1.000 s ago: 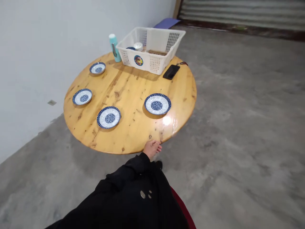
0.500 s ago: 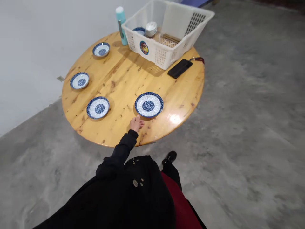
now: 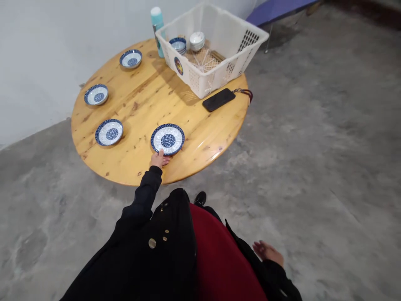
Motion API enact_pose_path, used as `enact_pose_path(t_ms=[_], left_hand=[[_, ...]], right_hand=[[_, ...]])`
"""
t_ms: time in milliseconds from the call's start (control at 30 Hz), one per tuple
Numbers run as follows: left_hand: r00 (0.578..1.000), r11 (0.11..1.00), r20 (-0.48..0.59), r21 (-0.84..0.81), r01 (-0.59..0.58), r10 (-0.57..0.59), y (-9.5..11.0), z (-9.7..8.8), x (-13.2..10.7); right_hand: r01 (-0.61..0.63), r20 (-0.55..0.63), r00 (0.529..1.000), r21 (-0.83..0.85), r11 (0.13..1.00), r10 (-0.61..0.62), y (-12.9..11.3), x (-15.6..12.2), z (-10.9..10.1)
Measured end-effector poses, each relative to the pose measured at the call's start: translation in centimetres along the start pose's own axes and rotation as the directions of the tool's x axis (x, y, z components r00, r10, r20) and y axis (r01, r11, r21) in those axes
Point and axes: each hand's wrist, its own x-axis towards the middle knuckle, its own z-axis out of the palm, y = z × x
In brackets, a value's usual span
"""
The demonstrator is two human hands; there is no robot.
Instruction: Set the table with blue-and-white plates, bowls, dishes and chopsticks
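My left hand [image 3: 159, 159] is at the near edge of a blue-and-white plate [image 3: 168, 140] on the round wooden table [image 3: 140, 113]. The thumb lies over the plate's rim, and the other fingers are bunched just outside and below it. Down by my right side hangs my right hand [image 3: 268, 252], open and away from the table, with its fingers loosely bent and nothing visible in them. Three similar blue-rimmed dishes stand along the table's left side: a near one [image 3: 109, 132], a middle one [image 3: 96, 95] and a far one [image 3: 130, 59].
A white plastic basket [image 3: 203, 81] at the back holds blue-patterned bowls [image 3: 178, 44], white bowls [image 3: 197, 41] and brown sticks. Beside it stands a turquoise bottle [image 3: 157, 21]. A black phone [image 3: 219, 100] with a strap lies in front. Behind is a purple surface [image 3: 275, 10].
My left thumb has come onto the plate's rim, where before the hand was just short of it. My right hand has come into view. The camera view has shifted to the right.
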Motion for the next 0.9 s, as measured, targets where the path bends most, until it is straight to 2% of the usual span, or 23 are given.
enact_pose_path(t_ms=[67, 100, 167, 233, 400, 667, 800, 900], left_hand=[[0.999, 1.000, -0.040, -0.003, 0.011, -0.011, 0.0, 1.2, 0.2], [0.998, 1.000, -0.056, -0.005, 0.019, -0.019, 0.1, 1.5, 0.3], [0.996, 0.999, -0.080, -0.007, 0.037, -0.038, 0.1, 1.9, 0.4], [0.994, 0.999, -0.095, -0.011, 0.050, -0.051, 0.2, 2.0, 0.5], [0.994, 0.998, -0.103, -0.042, 0.036, -0.041, -0.1, 2.2, 0.3], [0.997, 0.996, -0.069, -0.077, 0.039, -0.044, -1.0, 2.5, -0.6], [0.996, 0.995, -0.066, -0.086, 0.050, -0.056, -1.4, 2.8, -0.7], [0.995, 0.991, -0.058, -0.110, 0.073, -0.080, -1.5, 2.9, -0.7]], right_hand=[[-0.062, -0.047, 0.997, 0.054, 0.997, 0.065, -2.5, 3.4, 0.3], [-0.048, -0.042, 0.998, 0.087, 0.995, 0.051, -4.0, 4.8, 1.0], [0.058, 0.032, 0.998, 0.132, 0.990, -0.063, -7.1, 6.7, 3.3], [0.130, 0.131, 0.981, 0.126, 0.983, -0.146, -10.0, 7.3, 6.5], [0.225, 0.364, 0.905, 0.027, 0.974, -0.219, -14.5, 5.1, 15.0], [0.472, 0.555, 0.725, 0.029, 0.881, -0.407, -20.1, 1.5, 24.7], [0.525, 0.659, 0.637, 0.010, 0.851, -0.401, -23.3, 0.4, 31.2], [0.539, 0.701, 0.626, -0.072, 0.839, -0.342, -24.7, -0.4, 35.8]])
